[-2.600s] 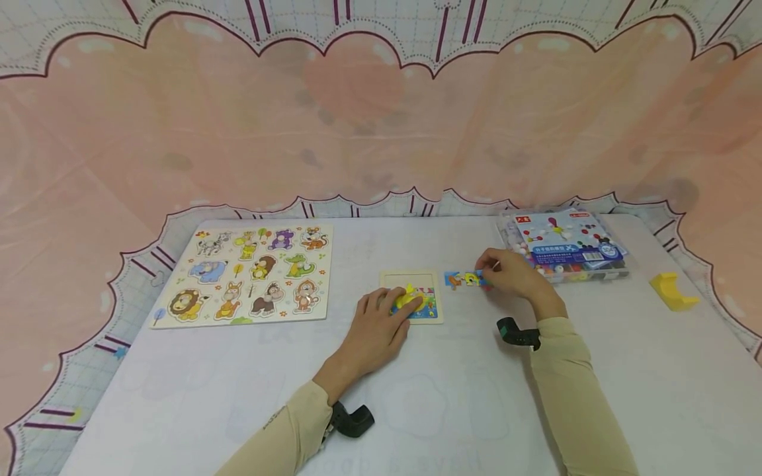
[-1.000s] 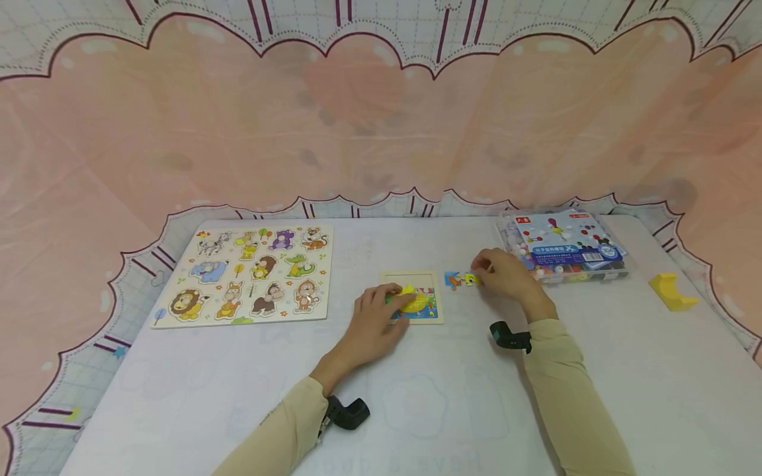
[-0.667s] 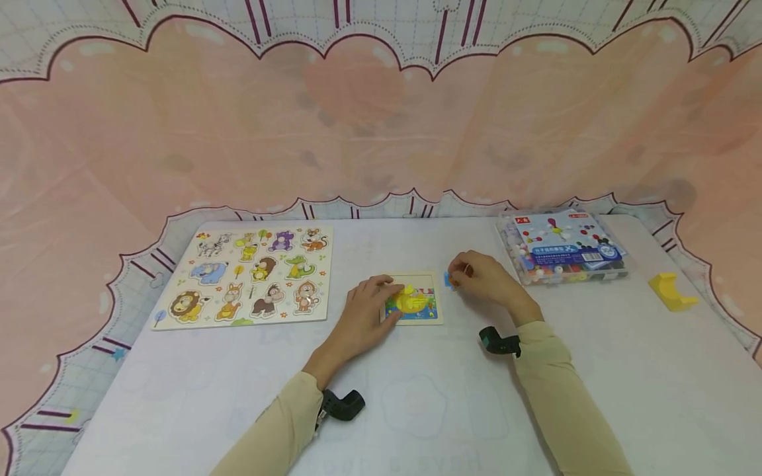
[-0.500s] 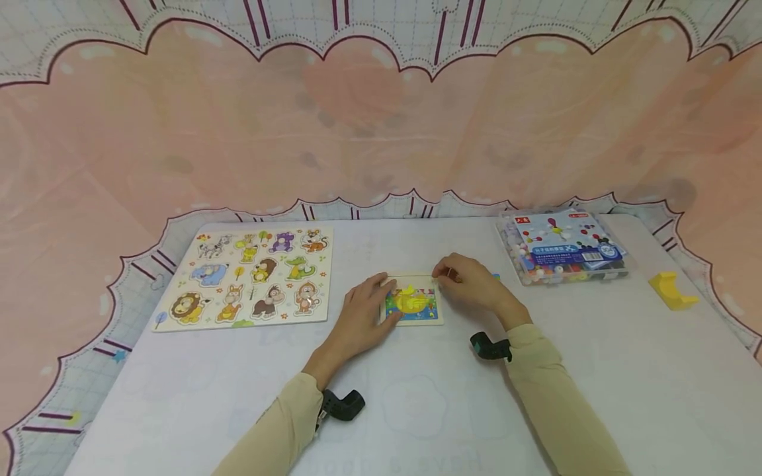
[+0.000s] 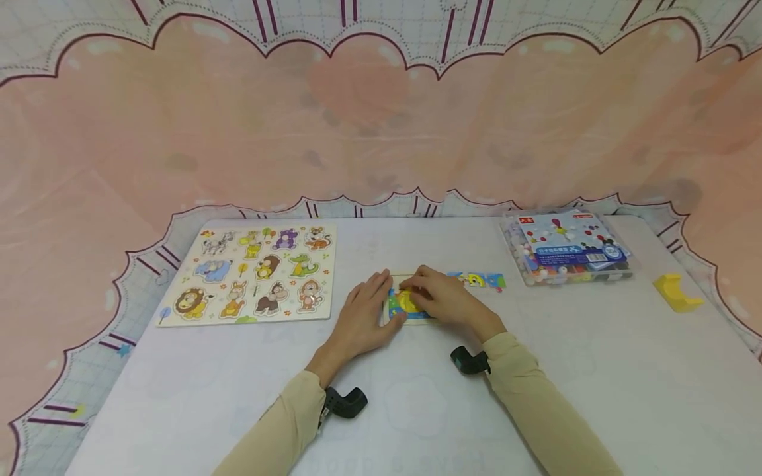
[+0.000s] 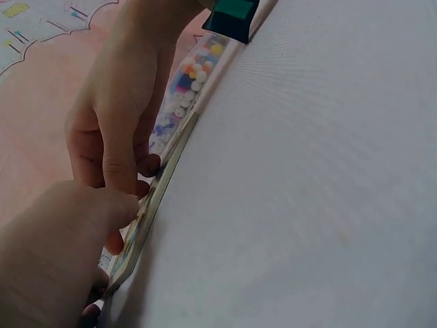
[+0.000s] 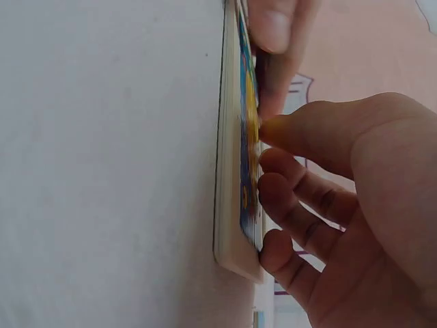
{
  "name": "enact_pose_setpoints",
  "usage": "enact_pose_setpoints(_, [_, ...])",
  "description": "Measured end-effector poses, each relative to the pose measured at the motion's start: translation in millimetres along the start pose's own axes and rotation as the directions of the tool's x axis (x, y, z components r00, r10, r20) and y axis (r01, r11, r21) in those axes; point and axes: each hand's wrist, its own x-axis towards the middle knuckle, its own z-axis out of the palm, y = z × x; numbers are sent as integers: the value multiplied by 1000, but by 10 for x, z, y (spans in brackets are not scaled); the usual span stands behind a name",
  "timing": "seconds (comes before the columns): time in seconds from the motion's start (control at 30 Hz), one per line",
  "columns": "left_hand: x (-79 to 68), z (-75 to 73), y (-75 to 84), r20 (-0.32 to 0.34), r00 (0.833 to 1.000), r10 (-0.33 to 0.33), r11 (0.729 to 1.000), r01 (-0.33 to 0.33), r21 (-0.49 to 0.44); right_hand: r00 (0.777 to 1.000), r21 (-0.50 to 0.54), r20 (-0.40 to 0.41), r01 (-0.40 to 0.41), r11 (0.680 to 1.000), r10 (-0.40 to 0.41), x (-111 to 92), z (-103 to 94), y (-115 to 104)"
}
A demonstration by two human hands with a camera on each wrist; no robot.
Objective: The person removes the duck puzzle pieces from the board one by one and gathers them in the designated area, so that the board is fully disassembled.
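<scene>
A small wooden-framed jigsaw puzzle [image 5: 409, 316] with a yellow duck picture lies mid-table, its right part hidden by a hand. My left hand [image 5: 366, 317] rests at its left side, fingers fairly straight along the upper left edge and thumb near the lower edge. Over the picture is my right hand [image 5: 449, 297], fingers bent, thumb and index fingertips touching the yellow surface. Seen edge-on in the right wrist view, the puzzle [image 7: 247, 157] lies under those fingertips; whether they pinch a piece is unclear. Several loose jigsaw pieces [image 5: 476, 280] lie in a row beyond my right hand.
A large animal puzzle board [image 5: 247, 274] lies at the left. A clear box of coloured beads [image 5: 565, 248] with a printed card stands at the back right. A yellow curved block [image 5: 677, 293] lies near the right edge. White cloth covers the table.
My right hand has moved left from the loose pieces onto the duck puzzle, exposing the row again. My left hand has drawn back from over the picture to the puzzle's left edge.
</scene>
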Motion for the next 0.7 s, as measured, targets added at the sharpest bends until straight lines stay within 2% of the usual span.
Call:
enact_pose_setpoints(0.2, [15, 6, -40, -46, 999, 21, 1000, -21, -1, 1000, -8, -3, 7, 1000, -7, 2, 11, -23])
enact_pose_setpoints(0.33, [16, 6, -51, -49, 999, 20, 1000, -20, 1, 999, 13, -21, 31, 999, -30, 11, 28, -9])
enact_pose_setpoints(0.7, [18, 17, -50, -57, 998, 4, 999, -6, -45, 999, 115, -23, 27, 993, -24, 23, 34, -9])
